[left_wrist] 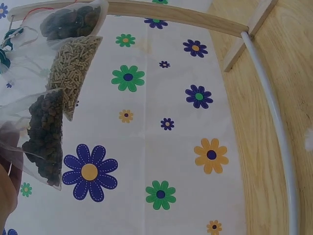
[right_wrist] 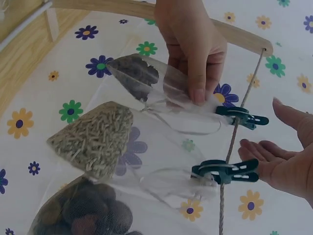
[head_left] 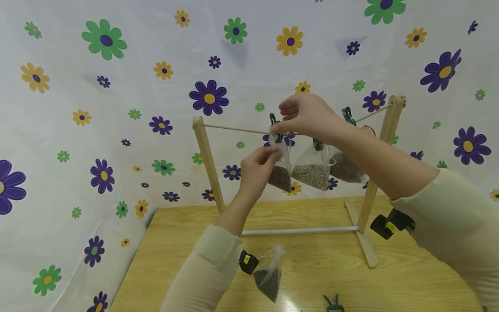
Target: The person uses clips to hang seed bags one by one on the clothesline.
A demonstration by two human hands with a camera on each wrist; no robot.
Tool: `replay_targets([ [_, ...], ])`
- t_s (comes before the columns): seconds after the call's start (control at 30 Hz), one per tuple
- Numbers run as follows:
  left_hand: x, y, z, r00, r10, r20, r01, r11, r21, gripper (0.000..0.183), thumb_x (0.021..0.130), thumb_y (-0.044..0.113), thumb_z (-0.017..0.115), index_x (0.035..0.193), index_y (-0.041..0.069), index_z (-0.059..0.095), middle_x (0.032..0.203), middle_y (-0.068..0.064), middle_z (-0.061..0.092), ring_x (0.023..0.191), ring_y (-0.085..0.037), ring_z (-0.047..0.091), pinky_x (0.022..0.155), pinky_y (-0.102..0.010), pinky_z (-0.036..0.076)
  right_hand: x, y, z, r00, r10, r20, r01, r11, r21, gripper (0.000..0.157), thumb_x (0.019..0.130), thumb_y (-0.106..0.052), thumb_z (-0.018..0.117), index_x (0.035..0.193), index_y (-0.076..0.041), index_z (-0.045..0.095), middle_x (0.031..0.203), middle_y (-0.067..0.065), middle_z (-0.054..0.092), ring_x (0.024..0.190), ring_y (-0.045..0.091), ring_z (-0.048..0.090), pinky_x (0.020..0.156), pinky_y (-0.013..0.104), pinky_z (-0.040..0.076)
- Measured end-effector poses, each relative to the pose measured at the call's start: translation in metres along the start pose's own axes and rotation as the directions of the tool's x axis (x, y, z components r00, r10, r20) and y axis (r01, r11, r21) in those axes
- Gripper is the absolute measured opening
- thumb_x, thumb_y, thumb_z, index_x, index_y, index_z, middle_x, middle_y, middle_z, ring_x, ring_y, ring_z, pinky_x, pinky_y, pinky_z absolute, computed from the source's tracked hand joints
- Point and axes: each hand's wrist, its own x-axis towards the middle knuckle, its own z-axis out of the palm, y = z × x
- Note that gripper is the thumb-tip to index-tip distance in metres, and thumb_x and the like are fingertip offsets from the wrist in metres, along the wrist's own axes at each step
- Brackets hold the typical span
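In the head view my left hand pinches the gathered top of a sheer mesh bag with dark lumps inside. A dark green clothespin grips that bag's top at the rope, as the right wrist view shows. My right hand is around the clothespin's upper end in the head view; its fingers are loosely bent and hold nothing. Beside this bag hangs a second mesh bag of pale pellets, from another green clothespin. A third bag contains dark rounded stones.
A rope runs between two wooden posts, with a white rod low between them. On the wooden table lie another mesh bag with dark grains and a green clothespin. Flowered cloth hangs behind.
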Motion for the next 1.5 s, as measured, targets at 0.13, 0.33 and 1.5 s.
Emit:
replay_targets([
  [0.13, -0.003, -0.004, -0.007, 0.999, 0.043, 0.019, -0.044, 0.995, 0.094, 0.023, 0.091, 0.026, 0.065, 0.103, 0.007, 0.070, 0.096, -0.006, 0.071, 0.089, -0.015, 0.065, 0.078, -0.031, 0.053, -0.016, 0.006, -0.003, 0.998, -0.039, -0.053, 0.041, 0.998, 0.046, 0.053, 0.086, -0.027, 0.070, 0.129, -0.001, 0.053, 0.126, 0.015, 0.059, 0.116, 0.027, 0.056, 0.097, 0.041, 0.045],
  [0.33, -0.009, -0.010, -0.028, 0.989, 0.127, 0.073, -0.141, 0.963, 0.230, 0.030, 0.089, 0.026, 0.067, 0.111, 0.006, 0.068, 0.105, -0.007, 0.071, 0.098, -0.019, 0.066, 0.082, -0.033, 0.054, -0.044, 0.006, -0.010, 0.995, -0.077, -0.069, 0.083, 0.993, 0.083, 0.044, 0.087, -0.028, 0.070, 0.122, -0.004, 0.059, 0.118, 0.012, 0.064, 0.107, 0.023, 0.061, 0.092, 0.040, 0.048],
  [1.5, -0.164, -0.136, -0.047, 0.857, -0.384, 0.343, 0.242, 0.888, 0.391, 0.038, 0.091, 0.034, 0.062, 0.111, 0.002, 0.068, 0.102, -0.006, 0.071, 0.090, -0.020, 0.067, 0.074, -0.030, 0.055, -0.154, 0.176, 0.128, 0.957, -0.086, 0.276, 0.058, 0.993, 0.106, 0.033, 0.086, -0.029, 0.069, 0.099, 0.001, 0.066, 0.090, 0.006, 0.069, 0.078, 0.011, 0.065, 0.066, 0.023, 0.053],
])
